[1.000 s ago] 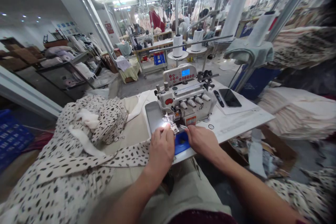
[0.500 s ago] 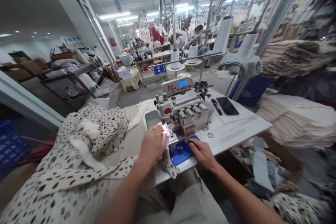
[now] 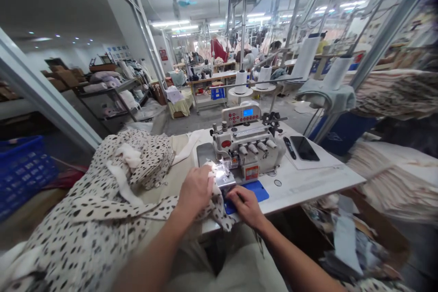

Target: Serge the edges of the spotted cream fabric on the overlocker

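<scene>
A white sewing machine stands on the table, its lamp lighting the needle area. My left hand is closed on the edge of a cream fabric with black spots, just left of the presser plate. The fabric spreads over the table's left side and hangs toward my lap. In front of the machine, over a blue mat, my right hand has its fingers curled together near the plate; a small dark thing shows at its fingers, too small to name.
A phone and a black marker lie on the table's right side. Beyond are thread cones, stacked fabric at right, a box of scraps below, and a blue basket at left.
My right hand has moved left, closer to the plate and my left hand. My left hand stays on the fabric by the needle area. The camera view has turned slightly left.
</scene>
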`<state>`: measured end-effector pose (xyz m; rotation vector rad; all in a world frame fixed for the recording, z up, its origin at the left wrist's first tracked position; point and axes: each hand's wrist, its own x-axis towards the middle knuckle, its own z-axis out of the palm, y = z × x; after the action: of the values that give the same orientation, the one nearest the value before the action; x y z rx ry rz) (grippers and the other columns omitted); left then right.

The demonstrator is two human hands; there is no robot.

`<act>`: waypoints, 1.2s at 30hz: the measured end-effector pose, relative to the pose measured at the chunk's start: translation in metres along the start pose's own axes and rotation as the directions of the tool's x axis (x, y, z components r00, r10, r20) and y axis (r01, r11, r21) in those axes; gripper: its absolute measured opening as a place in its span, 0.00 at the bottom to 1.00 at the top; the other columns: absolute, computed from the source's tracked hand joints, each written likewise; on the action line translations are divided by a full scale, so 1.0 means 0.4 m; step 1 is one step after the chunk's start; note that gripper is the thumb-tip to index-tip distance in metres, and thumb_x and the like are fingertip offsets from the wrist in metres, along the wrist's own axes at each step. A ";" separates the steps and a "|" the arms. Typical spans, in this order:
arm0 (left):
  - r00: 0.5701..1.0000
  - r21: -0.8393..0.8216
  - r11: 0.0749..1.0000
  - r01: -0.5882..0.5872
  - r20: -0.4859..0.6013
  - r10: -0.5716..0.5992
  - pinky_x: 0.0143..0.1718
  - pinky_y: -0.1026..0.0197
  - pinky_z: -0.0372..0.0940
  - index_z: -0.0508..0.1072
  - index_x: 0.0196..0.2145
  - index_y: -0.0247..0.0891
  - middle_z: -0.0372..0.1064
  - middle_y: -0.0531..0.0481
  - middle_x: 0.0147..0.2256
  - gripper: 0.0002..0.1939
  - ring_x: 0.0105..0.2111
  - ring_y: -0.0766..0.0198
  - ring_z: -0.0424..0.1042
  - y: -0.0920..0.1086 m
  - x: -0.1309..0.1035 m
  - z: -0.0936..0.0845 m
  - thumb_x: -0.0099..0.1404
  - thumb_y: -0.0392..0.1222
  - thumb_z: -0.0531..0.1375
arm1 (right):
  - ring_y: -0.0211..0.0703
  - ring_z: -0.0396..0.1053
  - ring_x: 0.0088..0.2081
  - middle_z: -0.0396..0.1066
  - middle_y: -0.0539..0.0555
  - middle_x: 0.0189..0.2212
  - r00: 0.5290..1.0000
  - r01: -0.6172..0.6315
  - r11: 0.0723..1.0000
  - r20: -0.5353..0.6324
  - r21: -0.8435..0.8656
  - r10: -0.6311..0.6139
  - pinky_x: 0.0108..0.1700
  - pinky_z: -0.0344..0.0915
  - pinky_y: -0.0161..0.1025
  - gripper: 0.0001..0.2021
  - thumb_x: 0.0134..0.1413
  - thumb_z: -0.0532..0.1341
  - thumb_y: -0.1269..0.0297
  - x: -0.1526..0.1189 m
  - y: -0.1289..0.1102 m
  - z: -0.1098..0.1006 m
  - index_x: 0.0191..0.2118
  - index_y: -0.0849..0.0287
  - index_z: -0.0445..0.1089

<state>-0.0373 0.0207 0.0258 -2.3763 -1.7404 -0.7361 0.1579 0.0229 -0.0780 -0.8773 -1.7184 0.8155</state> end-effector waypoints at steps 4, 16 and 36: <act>0.997 -0.073 0.995 0.062 0.052 -0.058 0.44 0.55 0.65 0.70 0.43 0.38 0.72 0.45 0.40 0.07 0.41 0.55 0.70 0.020 -0.019 -0.013 0.67 0.38 0.57 | 0.42 0.71 0.31 0.77 0.53 0.32 0.997 0.027 0.999 0.076 0.039 -0.030 0.36 0.65 0.36 0.15 0.55 0.66 0.51 0.006 -0.013 0.014 0.41 0.58 0.76; 0.989 -0.306 0.946 -0.106 0.066 0.132 0.40 0.58 0.65 0.72 0.37 0.38 0.73 0.48 0.35 0.06 0.37 0.59 0.71 0.187 -0.005 0.096 0.65 0.31 0.56 | 0.39 0.64 0.28 0.69 0.49 0.26 0.911 -0.104 0.963 -0.365 0.247 0.192 0.32 0.65 0.34 0.08 0.55 0.63 0.60 -0.028 0.067 0.006 0.35 0.60 0.69; 0.980 0.452 0.874 0.178 -0.001 -0.200 0.47 0.47 0.60 0.76 0.28 0.39 0.73 0.43 0.36 0.10 0.42 0.52 0.67 -0.285 -0.337 -0.208 0.60 0.27 0.58 | 0.43 0.71 0.37 0.75 0.55 0.40 0.851 0.517 0.603 0.442 -0.608 -0.283 0.35 0.62 0.33 0.14 0.52 0.60 0.76 -0.041 -0.082 0.150 0.43 0.54 0.74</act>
<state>-0.1994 -0.0876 0.0175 -1.9451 -1.9269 -0.2498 0.0985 -0.0148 -0.0742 -0.8068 -2.4643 -0.0892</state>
